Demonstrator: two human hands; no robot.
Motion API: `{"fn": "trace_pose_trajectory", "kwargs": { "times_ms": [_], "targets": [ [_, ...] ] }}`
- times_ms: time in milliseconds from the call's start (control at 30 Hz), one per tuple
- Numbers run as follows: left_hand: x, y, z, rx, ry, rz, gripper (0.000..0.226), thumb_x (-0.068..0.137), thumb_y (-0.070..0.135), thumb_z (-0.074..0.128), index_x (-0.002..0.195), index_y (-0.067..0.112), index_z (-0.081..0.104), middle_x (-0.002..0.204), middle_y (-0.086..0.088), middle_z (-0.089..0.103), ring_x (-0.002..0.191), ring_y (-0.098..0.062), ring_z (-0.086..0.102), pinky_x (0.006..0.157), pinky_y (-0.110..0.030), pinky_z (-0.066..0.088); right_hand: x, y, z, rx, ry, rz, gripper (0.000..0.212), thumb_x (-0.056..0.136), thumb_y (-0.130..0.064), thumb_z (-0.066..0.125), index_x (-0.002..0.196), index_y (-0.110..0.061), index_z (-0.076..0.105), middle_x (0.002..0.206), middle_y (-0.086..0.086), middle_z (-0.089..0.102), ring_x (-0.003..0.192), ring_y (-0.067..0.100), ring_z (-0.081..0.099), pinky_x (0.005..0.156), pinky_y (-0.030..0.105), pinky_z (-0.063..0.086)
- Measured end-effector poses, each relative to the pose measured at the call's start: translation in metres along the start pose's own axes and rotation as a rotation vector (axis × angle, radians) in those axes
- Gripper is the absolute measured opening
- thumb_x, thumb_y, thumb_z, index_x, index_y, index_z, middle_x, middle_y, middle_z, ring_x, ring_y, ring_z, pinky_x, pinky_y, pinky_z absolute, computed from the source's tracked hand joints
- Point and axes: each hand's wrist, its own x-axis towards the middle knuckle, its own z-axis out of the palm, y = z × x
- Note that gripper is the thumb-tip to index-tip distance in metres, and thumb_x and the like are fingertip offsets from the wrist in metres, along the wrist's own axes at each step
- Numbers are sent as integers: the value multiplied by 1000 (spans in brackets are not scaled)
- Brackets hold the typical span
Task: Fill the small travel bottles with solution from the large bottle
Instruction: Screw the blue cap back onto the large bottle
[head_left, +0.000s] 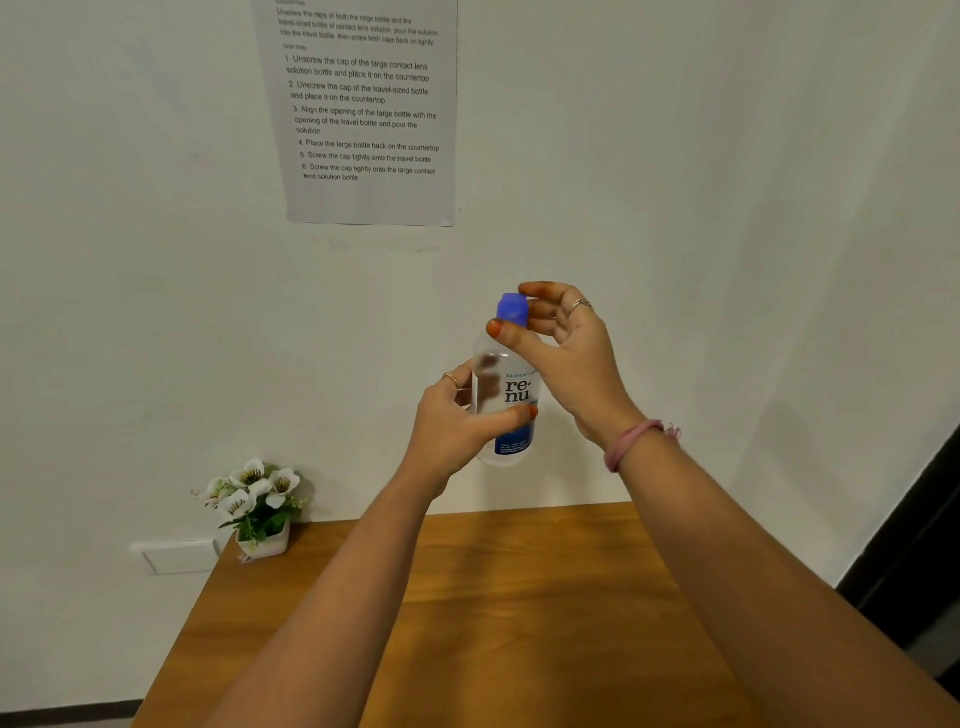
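The large bottle (511, 395) is clear plastic with a white and blue "renu" label, held upright in the air above the far edge of the wooden table (519, 597). My left hand (457, 421) grips its body from the left, thumb across the label. My right hand (563, 345) is at the top, thumb and fingers around the blue cap (512, 307), which sits on the bottle's neck. No small travel bottle is in view.
A small white pot of white artificial flowers (257, 506) stands at the table's back left corner against the wall. A printed instruction sheet (366, 111) hangs on the wall above. A white wall outlet plate (179, 556) is left of the table. A dark door frame edge (914, 545) stands at the right.
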Motion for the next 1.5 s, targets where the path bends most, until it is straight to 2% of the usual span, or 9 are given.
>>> {"fn": "trace_pose_trajectory", "kwargs": {
  "times_ms": [133,233,400,600,733,900,1000,1200,1500],
  "targets": [
    [0,-2,-1,-14,-19,-5,50,63,34,83,107,41,61,97,16,68,93,-3,64,61,-9,50,3,2,-14,-13,-155,29,62,76,-24,75,129,-30,43,115,-8,62,108,6,61,89,22,52],
    [0,-5,-2,-15,-35,-12,46,64,32,83,103,45,61,98,16,68,93,-3,63,61,-10,50,7,0,-23,26,-249,65,54,82,-23,70,129,-30,47,119,-4,64,108,8,62,91,28,52],
    [3,-9,-3,4,-81,-21,49,66,29,83,108,42,60,104,12,66,98,-10,62,64,-13,51,13,-1,-29,27,-273,75,30,88,-19,63,118,-22,62,112,0,68,102,11,65,87,35,55],
    [3,-15,-6,8,-125,-55,43,68,23,82,100,42,60,98,15,68,94,-5,64,62,-12,51,11,8,-30,8,-314,67,34,89,-15,61,122,-20,58,116,1,66,105,10,64,83,27,55],
    [2,-22,-8,10,-149,-73,44,69,23,81,103,42,60,105,10,68,103,-13,62,78,-24,53,11,15,-30,-2,-340,70,31,90,-17,59,120,-27,57,116,-2,65,107,9,62,84,27,55],
    [1,-26,-10,1,-171,-95,40,63,30,81,91,54,64,97,19,70,101,-7,64,79,-22,52,7,23,-26,-26,-361,53,36,91,-18,58,124,-30,54,121,-6,63,112,6,58,87,26,53],
    [-1,-30,-13,-14,-164,-112,46,66,25,83,104,41,63,104,12,69,106,-12,63,82,-26,53,2,29,-26,-25,-360,76,47,88,-23,62,131,-31,47,128,-8,58,118,5,54,97,29,48],
    [-26,-59,-17,-54,-158,-208,59,67,15,84,120,17,58,111,2,69,101,-9,66,77,-19,53,-45,69,-34,-42,-429,271,77,63,-40,77,132,-33,44,129,-18,54,121,-3,50,98,20,45],
    [-106,-147,-10,55,-217,-450,64,61,18,88,117,26,58,111,12,67,103,1,61,88,-21,49,-144,165,-21,-103,-512,571,65,72,-24,79,130,-22,51,123,-8,62,113,6,58,96,34,50]
  ]
}}
